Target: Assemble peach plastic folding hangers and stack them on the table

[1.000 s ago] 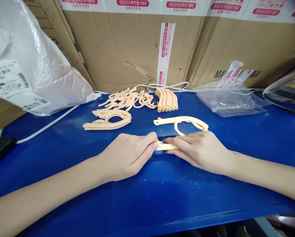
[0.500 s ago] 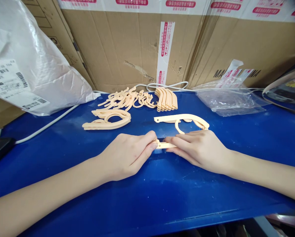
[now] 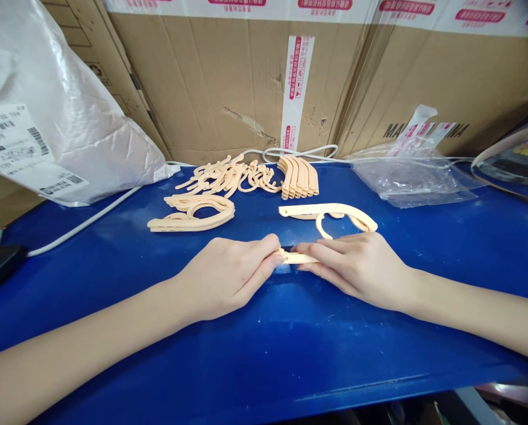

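Between my hands, just above the blue table, is a cream plastic hanger arm (image 3: 299, 258) with a small hole near its left end. My left hand (image 3: 237, 271) is closed, thumb and forefinger pinching that end, and the fingers cover whatever joins there. Wrapped over the arm's other side is my right hand (image 3: 361, 265), which hides most of it. Right behind the right hand lies a folding hanger (image 3: 330, 209), its hook partly covered by the fingers. Several folded hangers (image 3: 197, 223) are stacked beyond my left hand.
Farther back sit a loose heap of hanger hooks (image 3: 219, 177) and a row of curved hanger arms (image 3: 298, 176). A clear plastic bag (image 3: 409, 177) lies right of them. Cardboard boxes (image 3: 219, 77), a white cable (image 3: 87, 221) and a silvery parcel (image 3: 82, 118) border the blue table (image 3: 264, 354).
Both hands keep their grip on the hanger arm with barely any movement. The whole view has shifted very slightly.
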Demonstrator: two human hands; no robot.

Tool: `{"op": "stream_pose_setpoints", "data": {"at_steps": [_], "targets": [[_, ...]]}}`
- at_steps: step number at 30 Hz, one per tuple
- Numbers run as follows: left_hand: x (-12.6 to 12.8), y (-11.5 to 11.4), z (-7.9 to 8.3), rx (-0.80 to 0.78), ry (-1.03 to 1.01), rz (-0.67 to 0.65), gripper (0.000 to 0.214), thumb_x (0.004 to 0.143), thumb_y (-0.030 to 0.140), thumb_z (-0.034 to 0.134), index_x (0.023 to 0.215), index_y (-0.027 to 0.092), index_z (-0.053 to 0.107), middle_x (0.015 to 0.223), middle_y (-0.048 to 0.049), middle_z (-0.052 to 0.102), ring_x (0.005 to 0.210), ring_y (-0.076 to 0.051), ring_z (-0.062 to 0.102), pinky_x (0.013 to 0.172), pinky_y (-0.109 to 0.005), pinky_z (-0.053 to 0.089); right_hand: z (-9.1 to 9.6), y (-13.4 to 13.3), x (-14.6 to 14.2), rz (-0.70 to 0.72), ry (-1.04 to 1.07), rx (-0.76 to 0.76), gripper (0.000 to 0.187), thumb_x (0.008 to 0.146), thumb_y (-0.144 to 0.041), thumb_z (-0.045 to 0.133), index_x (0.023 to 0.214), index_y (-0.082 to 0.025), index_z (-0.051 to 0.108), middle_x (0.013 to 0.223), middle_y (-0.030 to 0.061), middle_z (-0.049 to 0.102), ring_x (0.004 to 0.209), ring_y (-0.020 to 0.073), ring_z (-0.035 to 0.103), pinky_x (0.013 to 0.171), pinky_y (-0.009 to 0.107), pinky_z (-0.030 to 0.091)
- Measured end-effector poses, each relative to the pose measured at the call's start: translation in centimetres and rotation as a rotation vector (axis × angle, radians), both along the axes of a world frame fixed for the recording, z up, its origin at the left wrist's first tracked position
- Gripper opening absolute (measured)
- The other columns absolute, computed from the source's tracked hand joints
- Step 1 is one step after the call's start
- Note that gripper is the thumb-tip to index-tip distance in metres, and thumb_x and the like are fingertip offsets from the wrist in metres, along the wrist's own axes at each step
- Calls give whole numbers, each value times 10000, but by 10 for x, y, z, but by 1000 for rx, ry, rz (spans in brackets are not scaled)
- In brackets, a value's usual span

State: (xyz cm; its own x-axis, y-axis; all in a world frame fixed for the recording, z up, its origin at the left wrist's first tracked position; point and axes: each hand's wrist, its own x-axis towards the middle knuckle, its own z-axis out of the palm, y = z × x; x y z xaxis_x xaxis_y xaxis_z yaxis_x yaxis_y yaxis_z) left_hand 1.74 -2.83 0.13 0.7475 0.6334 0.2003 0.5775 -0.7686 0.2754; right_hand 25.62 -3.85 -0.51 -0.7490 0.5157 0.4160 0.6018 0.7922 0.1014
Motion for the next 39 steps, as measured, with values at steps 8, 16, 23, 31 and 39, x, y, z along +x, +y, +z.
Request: {"op": "stream_pose_setpoints", "data": {"at_steps": [8, 16, 23, 31, 39], "targets": [[0, 3, -5, 141, 56, 0, 348, 998, 489, 339, 798, 211, 400, 528, 69, 464, 427, -126, 471, 451, -230, 223, 0, 0, 0, 8, 10, -14, 317, 1022, -327, 384, 1014, -155, 650, 796, 12, 744, 594, 118, 678, 488, 250, 407], [3, 4, -7, 121, 81, 11, 336, 1003, 456, 333, 784, 210, 401, 524, 67, 485, 413, -126, 478, 438, -234, 205, 0, 0, -3, 10, -4, -19, 352, 1026, -343, 367, 993, -157, 664, 754, 7, 732, 557, 110, 652, 476, 257, 373], [4, 1, -4, 230, 162, -21, 301, 1025, 391, 283, 829, 202, 411, 562, 38, 565, 436, -161, 550, 419, -243, 226, -2, 0, -2, 18, -1, -49, 349, 1026, -348, 364, 1009, -157, 656, 793, 18, 740, 591, 118, 672, 499, 254, 389], [4, -3, -4, 421, 210, -48, 370, 1042, 352, 171, 833, 181, 424, 586, 12, 571, 456, -164, 596, 392, -251, 274, 1, 1, -2, 43, 9, -132, 339, 1021, -357, 374, 1022, -163, 652, 735, -12, 711, 574, 115, 655, 519, 253, 391], [6, -7, -3, 584, 237, -49, 391, 1041, 297, 168, 778, 175, 431, 548, 25, 507, 418, -136, 555, 391, -259, 255, -1, 3, 1, 52, -1, -241, 383, 1027, -378, 337, 1020, -163, 654, 722, 0, 683, 533, 108, 602, 497, 256, 332]]}}
